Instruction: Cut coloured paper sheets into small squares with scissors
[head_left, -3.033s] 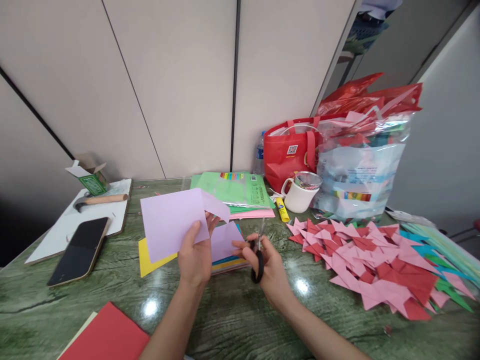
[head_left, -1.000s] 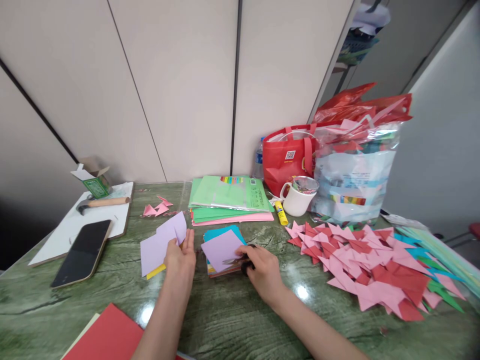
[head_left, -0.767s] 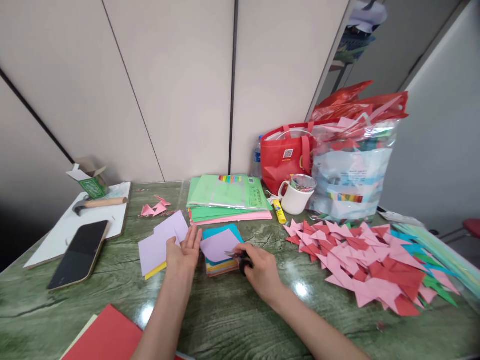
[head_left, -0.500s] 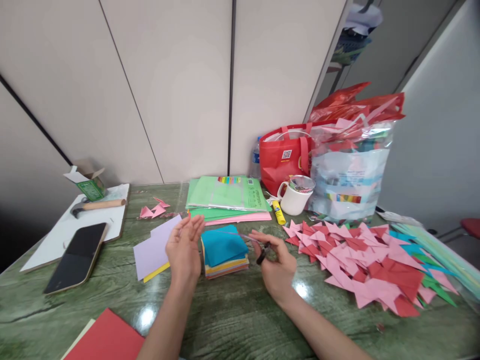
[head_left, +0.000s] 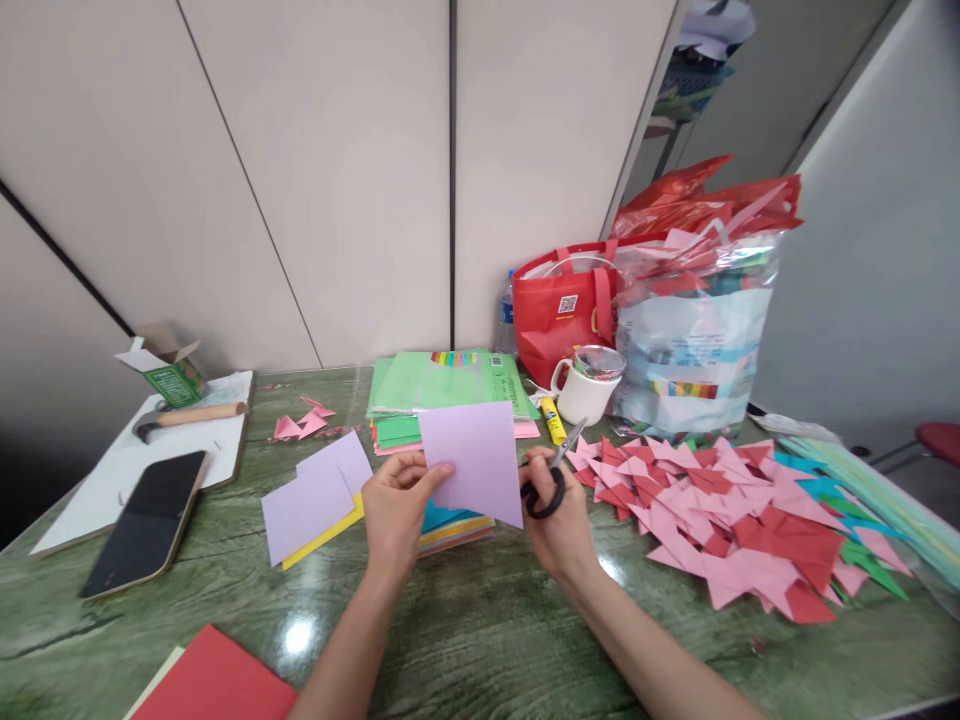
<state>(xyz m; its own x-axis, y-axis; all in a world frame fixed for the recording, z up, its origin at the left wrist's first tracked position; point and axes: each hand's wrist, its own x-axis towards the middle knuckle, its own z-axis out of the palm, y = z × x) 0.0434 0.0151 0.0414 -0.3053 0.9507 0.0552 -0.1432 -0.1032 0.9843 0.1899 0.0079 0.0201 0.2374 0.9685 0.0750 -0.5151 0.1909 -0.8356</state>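
Note:
My left hand (head_left: pixel 396 508) pinches the left edge of a lilac paper square (head_left: pixel 474 458) and holds it upright above the table. My right hand (head_left: pixel 556 515) grips black-handled scissors (head_left: pixel 553 478), blades pointing up and right, and its fingers touch the square's right edge. Under the square lies a small stack of coloured paper squares (head_left: pixel 457 525). A larger lilac sheet (head_left: pixel 315 492) rests on a yellow sheet to the left.
A heap of pink and red folded paper triangles (head_left: pixel 720 510) covers the right. Behind are green paper packs (head_left: pixel 442 385), a glue stick (head_left: pixel 553 421), a white mug (head_left: pixel 583 392), a red bag (head_left: pixel 570 310) and a plastic bag (head_left: pixel 694 345). A phone (head_left: pixel 146 520), hammer (head_left: pixel 184 415) and red sheet (head_left: pixel 214 685) lie left.
The large lilac sheet was laid down on the left. Both hands lifted a lilac square off the small stack; it now stands raised between them, scissors still in the right hand.

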